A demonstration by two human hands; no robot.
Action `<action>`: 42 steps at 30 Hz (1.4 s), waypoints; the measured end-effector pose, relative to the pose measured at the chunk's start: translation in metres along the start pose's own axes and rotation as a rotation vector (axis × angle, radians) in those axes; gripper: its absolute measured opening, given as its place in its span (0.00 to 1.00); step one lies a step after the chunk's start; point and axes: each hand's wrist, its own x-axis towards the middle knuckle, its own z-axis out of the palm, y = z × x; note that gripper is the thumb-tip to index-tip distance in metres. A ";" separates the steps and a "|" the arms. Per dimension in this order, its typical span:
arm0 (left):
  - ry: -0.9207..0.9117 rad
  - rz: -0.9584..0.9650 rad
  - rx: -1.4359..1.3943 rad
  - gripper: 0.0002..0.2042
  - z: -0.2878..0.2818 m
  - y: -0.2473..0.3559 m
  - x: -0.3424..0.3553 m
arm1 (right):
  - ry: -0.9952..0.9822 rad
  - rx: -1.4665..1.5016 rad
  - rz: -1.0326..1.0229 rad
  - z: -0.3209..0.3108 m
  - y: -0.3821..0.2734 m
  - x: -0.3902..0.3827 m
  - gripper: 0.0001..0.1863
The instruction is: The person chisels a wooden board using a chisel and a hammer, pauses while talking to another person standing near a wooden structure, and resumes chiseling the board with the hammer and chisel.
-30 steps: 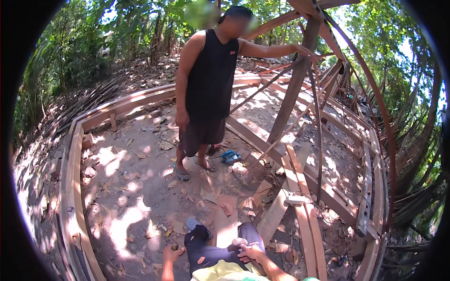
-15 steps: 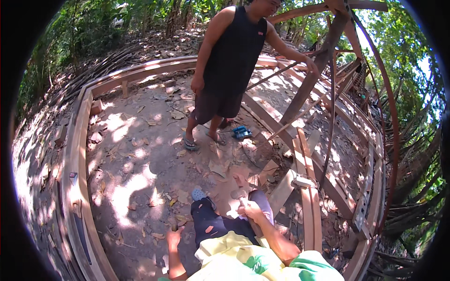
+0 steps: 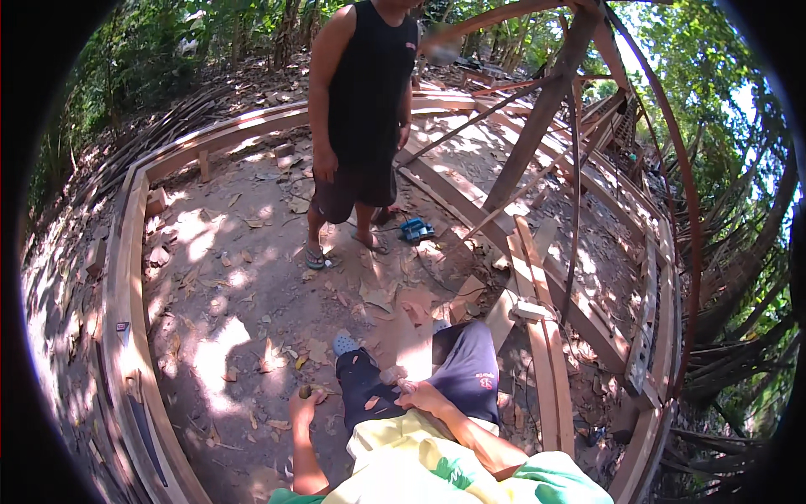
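Observation:
In front of my lap, my right hand [image 3: 430, 400] is closed round the short handle of a mallet [image 3: 393, 375] with a blunt brownish head. My left hand [image 3: 304, 408] hangs low beside my left leg. Its fingers are closed on a brown, round-ended piece [image 3: 305, 391], perhaps a tool handle; the rest of it is hidden. A pale wooden plank [image 3: 414, 346] lies lengthwise between my knees, beyond the mallet's head.
Another person [image 3: 367, 101] in dark clothes stands ahead, near a blue power tool [image 3: 416, 228] on the ground. Long curved timbers [image 3: 130, 277] frame the dirt area. Boards with a small block [image 3: 531, 311] lie to my right, and slanted posts [image 3: 537, 126] rise beyond.
My right hand and mallet have come left and nearer to my body, showing more of the plank. The other person has lowered an arm from the post. My left hand is slightly higher.

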 end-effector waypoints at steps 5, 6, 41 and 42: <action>-0.008 -0.011 -0.043 0.13 0.014 0.033 0.008 | -0.011 0.120 -0.004 -0.005 0.004 -0.008 0.13; -0.025 0.020 -0.031 0.13 0.019 0.041 0.018 | -0.007 0.172 0.001 -0.007 0.008 -0.005 0.15; -0.324 0.060 0.037 0.12 0.048 0.062 0.045 | -0.323 -0.683 -0.049 0.005 -0.044 -0.086 0.22; -0.325 0.083 0.051 0.13 0.041 0.057 0.046 | -0.342 -0.592 0.055 -0.002 -0.051 -0.100 0.20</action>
